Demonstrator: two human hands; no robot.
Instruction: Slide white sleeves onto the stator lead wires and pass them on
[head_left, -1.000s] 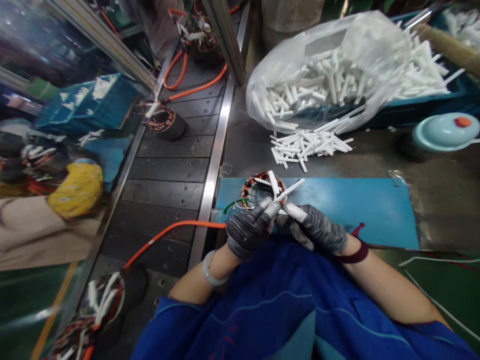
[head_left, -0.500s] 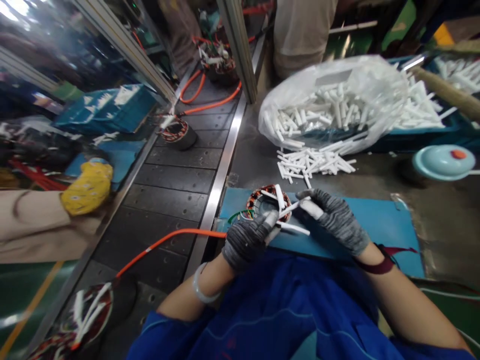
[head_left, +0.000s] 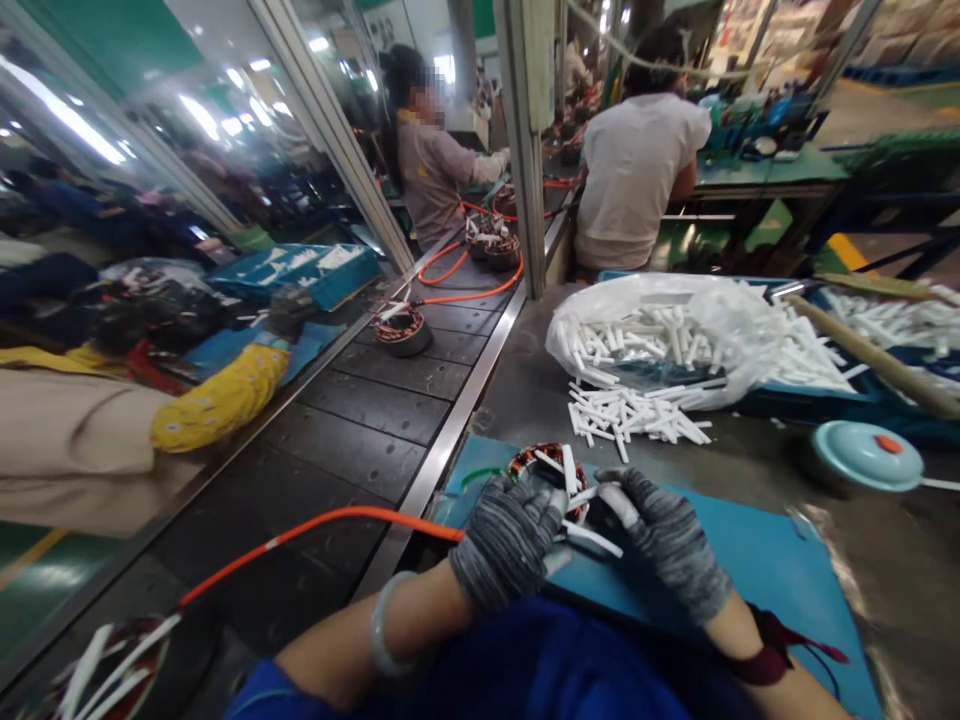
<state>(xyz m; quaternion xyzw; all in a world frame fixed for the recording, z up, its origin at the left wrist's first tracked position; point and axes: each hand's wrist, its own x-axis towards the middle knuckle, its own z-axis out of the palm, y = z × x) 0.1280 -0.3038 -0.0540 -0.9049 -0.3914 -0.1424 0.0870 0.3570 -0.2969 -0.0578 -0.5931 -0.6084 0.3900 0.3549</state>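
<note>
A ring-shaped motor stator with copper windings sits on a blue mat, several white tubes sticking out of it. My left hand, in a grey knit glove, covers its near side, fingers closed at the base of a white tube. At that tube's outer end is my right hand, likewise gloved, with thumb and forefinger pinched together. Whether a wire lies inside the tube is hidden. Another white tube juts out below, and a thick one stands upright. Green wire loops out at the left.
Loose white tubes lie beyond the mat, before a plastic bag full of them. A lidded turquoise container stands right. Left runs a slatted conveyor with stators and an orange cable. A co-worker's yellow sleeve is across it.
My view has tilted up, so the bench sits lower and co-workers show at the back. Less of the tube shows between my hands. The co-worker's yellow sleeve has reached further forward.
</note>
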